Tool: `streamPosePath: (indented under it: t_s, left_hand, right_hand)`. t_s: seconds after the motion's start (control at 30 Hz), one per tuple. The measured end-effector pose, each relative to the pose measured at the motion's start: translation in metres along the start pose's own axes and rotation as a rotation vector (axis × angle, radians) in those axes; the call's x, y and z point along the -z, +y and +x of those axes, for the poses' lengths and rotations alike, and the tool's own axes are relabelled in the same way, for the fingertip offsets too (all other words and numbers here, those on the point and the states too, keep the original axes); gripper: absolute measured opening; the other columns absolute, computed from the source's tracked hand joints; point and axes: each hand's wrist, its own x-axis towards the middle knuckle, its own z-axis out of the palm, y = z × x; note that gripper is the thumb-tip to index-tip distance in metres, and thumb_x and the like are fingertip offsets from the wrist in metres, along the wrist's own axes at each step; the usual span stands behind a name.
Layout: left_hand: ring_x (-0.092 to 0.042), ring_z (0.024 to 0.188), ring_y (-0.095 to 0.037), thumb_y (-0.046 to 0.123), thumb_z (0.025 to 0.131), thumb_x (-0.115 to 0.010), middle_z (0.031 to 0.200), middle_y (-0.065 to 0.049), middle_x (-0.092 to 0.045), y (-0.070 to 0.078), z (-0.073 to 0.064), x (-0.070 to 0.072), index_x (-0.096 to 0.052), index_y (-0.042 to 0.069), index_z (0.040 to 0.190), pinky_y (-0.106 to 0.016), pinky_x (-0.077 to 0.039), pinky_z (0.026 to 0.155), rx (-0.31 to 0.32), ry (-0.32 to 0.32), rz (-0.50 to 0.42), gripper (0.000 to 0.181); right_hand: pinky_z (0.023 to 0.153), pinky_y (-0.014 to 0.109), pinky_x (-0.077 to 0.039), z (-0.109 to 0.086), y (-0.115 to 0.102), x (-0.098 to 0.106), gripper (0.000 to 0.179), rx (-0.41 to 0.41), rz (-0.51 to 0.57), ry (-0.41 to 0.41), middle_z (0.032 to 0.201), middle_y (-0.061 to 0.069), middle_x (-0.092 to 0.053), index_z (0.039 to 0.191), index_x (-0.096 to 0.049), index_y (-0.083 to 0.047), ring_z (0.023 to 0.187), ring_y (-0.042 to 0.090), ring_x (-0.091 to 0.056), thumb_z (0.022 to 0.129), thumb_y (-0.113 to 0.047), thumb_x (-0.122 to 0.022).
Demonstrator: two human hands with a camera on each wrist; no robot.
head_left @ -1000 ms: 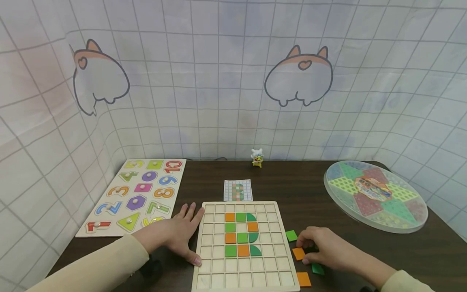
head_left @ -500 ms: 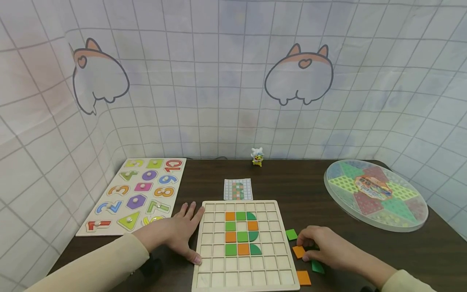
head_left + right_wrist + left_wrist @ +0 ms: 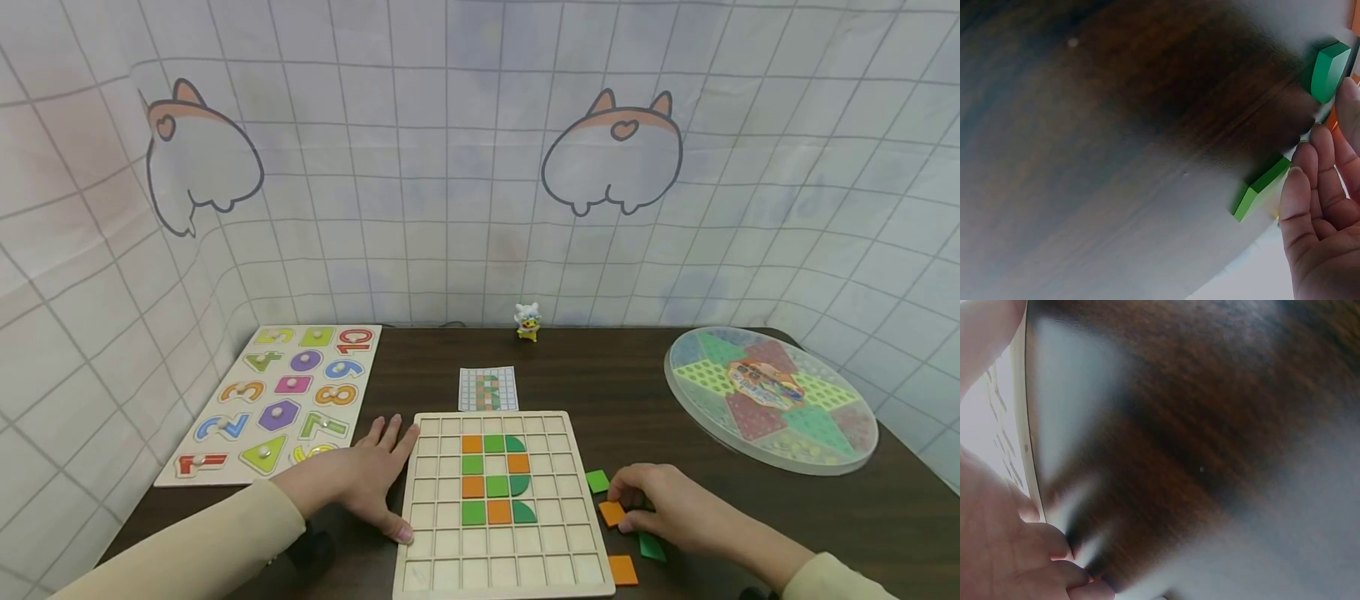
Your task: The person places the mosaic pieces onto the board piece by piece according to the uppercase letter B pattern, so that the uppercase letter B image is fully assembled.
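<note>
Orange tile (image 3: 610, 514) juts leftward from the right hand (image 3: 663, 507) pinching it; the spread left hand (image 3: 370, 479) touches the board (image 3: 555, 543).

Smooth wood, creased cloth
The pale square wooden grid board (image 3: 551, 542) looked matt, the dark brown wood-grain table (image 3: 600, 392) softly glossy, the white grid-printed cloth backdrop (image 3: 405, 183) wrinkled.

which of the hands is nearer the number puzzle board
The left hand, near the right edge of the number puzzle board; the right hand is across the wooden grid, at an orange tile.
</note>
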Motion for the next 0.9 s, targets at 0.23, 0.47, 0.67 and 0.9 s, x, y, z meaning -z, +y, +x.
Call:
streamPosePath:
  t_s: [0.23,0.47,0.67,0.9]
  left_hand:
    - [0.000,0.158,-0.048,0.099,0.049,-0.065,0.172,-0.022,0.000,-0.001,0.001,-0.001,-0.005,0.014,0.166,-0.061,-0.018,0.125,0.003,0.000,0.001,0.156]
    - [0.001,0.157,-0.049,0.096,0.052,-0.068,0.171,-0.023,-0.001,0.000,-0.001,0.000,-0.006,0.012,0.166,-0.061,-0.019,0.125,-0.003,0.004,-0.012,0.154]
    - [0.001,0.157,-0.049,0.099,0.050,-0.065,0.172,-0.022,0.001,-0.001,0.001,-0.002,-0.004,0.014,0.166,-0.061,-0.018,0.125,-0.006,0.005,-0.006,0.156]
    - [0.002,0.158,-0.048,0.100,0.048,-0.063,0.172,-0.022,0.001,-0.002,0.002,-0.002,-0.003,0.014,0.166,-0.060,-0.018,0.125,-0.006,0.005,-0.002,0.158]
  right_hand:
    - [0.070,0.024,-0.054,0.005,-0.015,-0.001,0.019,0.007,0.025,0.036,0.093,-0.011,-0.068,0.104,-0.069,-0.014,0.080,-0.004,-0.058,0.090,-0.020,-0.079]
    - [0.069,0.023,-0.053,0.028,-0.055,-0.017,0.018,0.068,0.069,0.057,0.087,-0.012,-0.066,0.098,-0.071,-0.012,0.076,-0.004,-0.055,0.086,-0.018,-0.083]
    - [0.067,0.020,-0.051,0.050,-0.090,-0.035,0.019,0.064,0.107,0.002,0.080,-0.012,-0.064,0.095,-0.072,-0.011,0.071,-0.005,-0.054,0.084,-0.018,-0.085]
    - [0.062,0.018,-0.047,0.065,-0.116,-0.055,0.022,0.074,0.030,0.036,0.070,-0.011,-0.060,0.086,-0.071,-0.009,0.064,-0.004,-0.048,0.077,-0.013,-0.090]
